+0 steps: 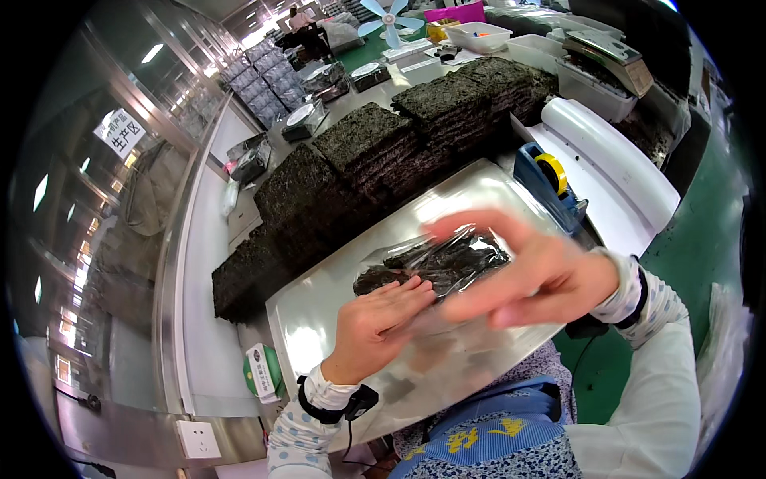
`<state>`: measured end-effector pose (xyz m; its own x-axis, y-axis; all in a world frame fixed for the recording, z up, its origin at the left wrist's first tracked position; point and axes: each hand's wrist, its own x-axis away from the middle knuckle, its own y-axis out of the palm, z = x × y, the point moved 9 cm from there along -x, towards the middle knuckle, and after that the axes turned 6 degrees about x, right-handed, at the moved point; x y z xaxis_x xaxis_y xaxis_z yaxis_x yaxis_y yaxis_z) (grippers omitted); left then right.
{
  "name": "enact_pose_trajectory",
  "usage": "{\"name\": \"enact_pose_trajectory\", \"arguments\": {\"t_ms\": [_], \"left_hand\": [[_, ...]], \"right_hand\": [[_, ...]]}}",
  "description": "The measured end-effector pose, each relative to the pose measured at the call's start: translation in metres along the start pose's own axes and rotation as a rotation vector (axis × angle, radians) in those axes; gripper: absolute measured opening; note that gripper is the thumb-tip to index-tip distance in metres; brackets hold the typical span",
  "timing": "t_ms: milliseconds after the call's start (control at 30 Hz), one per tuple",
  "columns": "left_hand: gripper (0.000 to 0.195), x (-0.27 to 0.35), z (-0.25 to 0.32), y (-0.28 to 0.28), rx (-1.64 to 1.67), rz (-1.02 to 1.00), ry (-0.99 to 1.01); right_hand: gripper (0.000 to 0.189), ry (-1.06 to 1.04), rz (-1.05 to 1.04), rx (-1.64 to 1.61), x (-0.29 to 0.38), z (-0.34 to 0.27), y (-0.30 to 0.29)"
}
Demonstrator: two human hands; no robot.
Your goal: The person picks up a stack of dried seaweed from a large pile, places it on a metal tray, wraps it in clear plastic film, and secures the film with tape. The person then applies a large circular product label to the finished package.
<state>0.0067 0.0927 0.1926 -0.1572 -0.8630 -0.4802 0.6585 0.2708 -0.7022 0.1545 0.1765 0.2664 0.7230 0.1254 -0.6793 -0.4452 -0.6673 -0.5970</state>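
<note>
A clear plastic bag point(446, 257) with dark dried seaweed inside lies on a shiny metal work surface point(326, 305) before me. My left hand point(383, 317) rests flat on the bag's near left end, fingers extended and close together. Over the bag's right end is my right hand point(526, 269), blurred by motion. Its thumb and fingers are spread apart, and nothing shows between them. Whether its fingertips touch the plastic I cannot tell. Parts of the bag are hidden under both hands.
Stacked dried seaweed slabs point(365, 149) line the far edge. To the right stand a blue tape dispenser point(547, 179) and a roll of white sheet point(610, 161). A green-and-white box point(263, 372) sits at left. Farther off are white plastic bins point(479, 37), a scale point(610, 57) and a fan point(389, 21).
</note>
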Motion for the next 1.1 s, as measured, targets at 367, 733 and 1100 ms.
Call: {"name": "enact_pose_trajectory", "arguments": {"t_ms": [367,733,1100], "left_hand": [[0.042,0.023,0.035,0.019,-0.077,-0.097,0.16],[0.059,0.027,-0.005,-0.003,0.271,0.411,0.012],[0.051,0.013,-0.09,0.016,1.011,0.171,-0.835]], "right_hand": [[0.039,0.432,0.229,-0.039,-0.05,0.099,-0.01],[0.028,0.178,-0.231,0.095,0.042,0.04,0.036],[0.04,0.588,0.185,0.464,0.023,0.096,-0.009]]}}
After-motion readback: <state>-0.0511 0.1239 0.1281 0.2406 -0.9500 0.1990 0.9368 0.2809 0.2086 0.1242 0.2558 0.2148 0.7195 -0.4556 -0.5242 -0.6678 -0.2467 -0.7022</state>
